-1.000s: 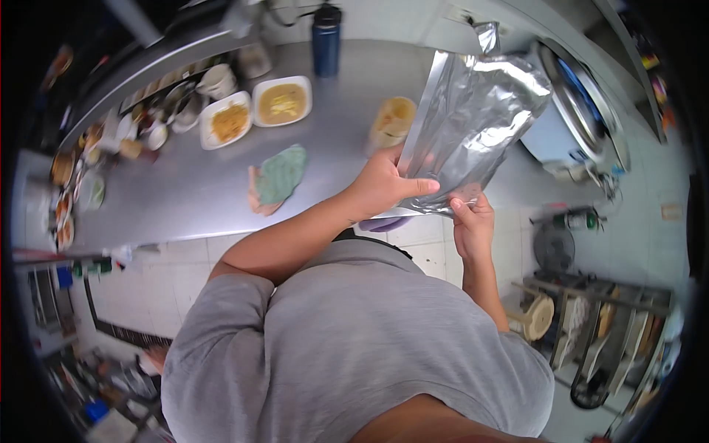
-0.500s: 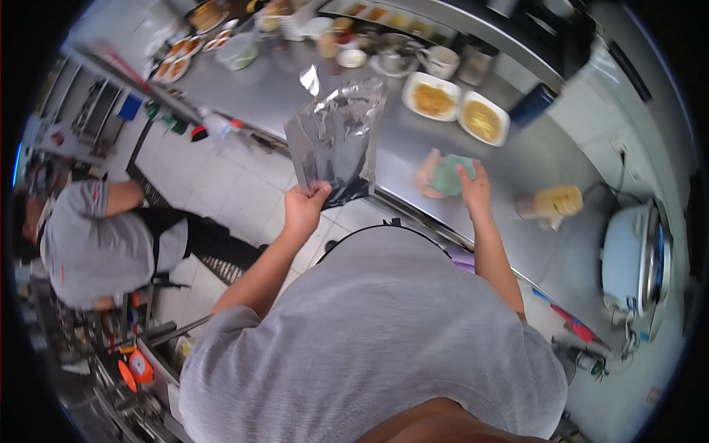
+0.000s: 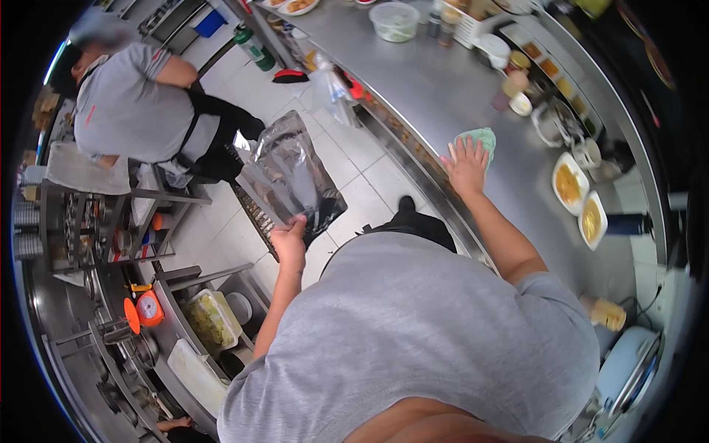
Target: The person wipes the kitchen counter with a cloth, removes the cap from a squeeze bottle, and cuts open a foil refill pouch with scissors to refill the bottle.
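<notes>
A large silver foil pouch is pinched at its lower edge by my left hand, which holds it up over the floor. My right hand lies flat with fingers spread on a green cloth near the front edge of the steel counter. Part of the cloth is hidden under the palm. Two white dishes of yellow-orange food stand farther right on the counter, near a metal pot.
A co-worker stands at the upper left beside metal shelving. An orange scale and a tray of chopped greens are at lower left. A tub, a dark blue bottle and a rice cooker lie rightward.
The view has turned left. My right hand has left the pouch and moved with the cloth leftward along the counter. My left hand has carried the pouch away from the counter.
</notes>
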A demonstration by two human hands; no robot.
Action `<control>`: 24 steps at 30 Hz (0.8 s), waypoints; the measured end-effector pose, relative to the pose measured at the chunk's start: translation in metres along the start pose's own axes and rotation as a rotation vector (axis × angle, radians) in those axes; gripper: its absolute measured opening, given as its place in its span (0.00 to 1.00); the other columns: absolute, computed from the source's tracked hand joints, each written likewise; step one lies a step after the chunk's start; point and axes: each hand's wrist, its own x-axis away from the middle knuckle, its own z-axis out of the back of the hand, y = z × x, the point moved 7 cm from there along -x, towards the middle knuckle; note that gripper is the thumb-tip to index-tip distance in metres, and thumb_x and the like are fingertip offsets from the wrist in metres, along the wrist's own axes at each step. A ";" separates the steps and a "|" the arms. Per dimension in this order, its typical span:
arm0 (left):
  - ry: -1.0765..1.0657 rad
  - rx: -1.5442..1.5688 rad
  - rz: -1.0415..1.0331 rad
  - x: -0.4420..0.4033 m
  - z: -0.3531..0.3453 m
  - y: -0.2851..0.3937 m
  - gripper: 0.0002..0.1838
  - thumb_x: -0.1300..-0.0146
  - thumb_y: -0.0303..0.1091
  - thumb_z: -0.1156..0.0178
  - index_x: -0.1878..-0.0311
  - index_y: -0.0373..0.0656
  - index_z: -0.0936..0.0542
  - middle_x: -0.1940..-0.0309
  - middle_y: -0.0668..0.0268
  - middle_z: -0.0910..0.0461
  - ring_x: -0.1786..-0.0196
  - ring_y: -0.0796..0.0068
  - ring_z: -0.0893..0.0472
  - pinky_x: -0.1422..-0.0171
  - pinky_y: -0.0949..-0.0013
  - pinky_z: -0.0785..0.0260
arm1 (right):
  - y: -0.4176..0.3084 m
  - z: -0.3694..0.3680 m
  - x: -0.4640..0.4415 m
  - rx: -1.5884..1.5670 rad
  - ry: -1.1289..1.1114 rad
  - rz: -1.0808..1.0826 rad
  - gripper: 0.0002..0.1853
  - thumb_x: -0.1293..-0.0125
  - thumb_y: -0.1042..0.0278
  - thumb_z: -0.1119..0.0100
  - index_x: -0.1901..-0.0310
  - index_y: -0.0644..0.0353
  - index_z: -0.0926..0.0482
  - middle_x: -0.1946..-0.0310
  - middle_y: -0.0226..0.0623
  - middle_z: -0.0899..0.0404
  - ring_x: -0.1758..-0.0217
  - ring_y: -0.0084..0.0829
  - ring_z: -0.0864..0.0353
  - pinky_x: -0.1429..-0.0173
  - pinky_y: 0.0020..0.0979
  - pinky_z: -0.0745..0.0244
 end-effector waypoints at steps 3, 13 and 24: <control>0.085 0.119 0.095 -0.049 0.002 -0.014 0.14 0.47 0.23 0.36 0.57 0.27 0.21 0.62 0.59 0.18 0.61 0.71 0.21 0.53 0.69 0.32 | -0.047 -0.017 -0.053 -0.008 -0.022 0.089 0.35 0.36 0.40 0.52 0.34 0.55 0.37 0.31 0.45 0.43 0.26 0.51 0.54 0.26 0.51 0.63; 0.564 0.230 0.278 -0.272 0.114 -0.102 0.30 0.60 0.15 0.44 0.47 0.35 0.31 0.55 0.55 0.23 0.56 0.60 0.23 0.53 0.65 0.30 | -0.176 -0.063 -0.245 -0.058 0.103 0.282 0.29 0.37 0.50 0.47 0.36 0.53 0.34 0.33 0.43 0.40 0.29 0.48 0.45 0.28 0.53 0.55; 0.952 -0.814 0.220 -0.470 0.435 -0.067 0.28 0.53 0.26 0.48 0.44 0.27 0.29 0.54 0.39 0.23 0.47 0.45 0.23 0.41 0.58 0.32 | -0.451 -0.060 -0.315 -0.552 -0.030 0.720 0.21 0.43 0.75 0.44 0.45 0.62 0.28 0.39 0.48 0.33 0.37 0.49 0.35 0.35 0.42 0.40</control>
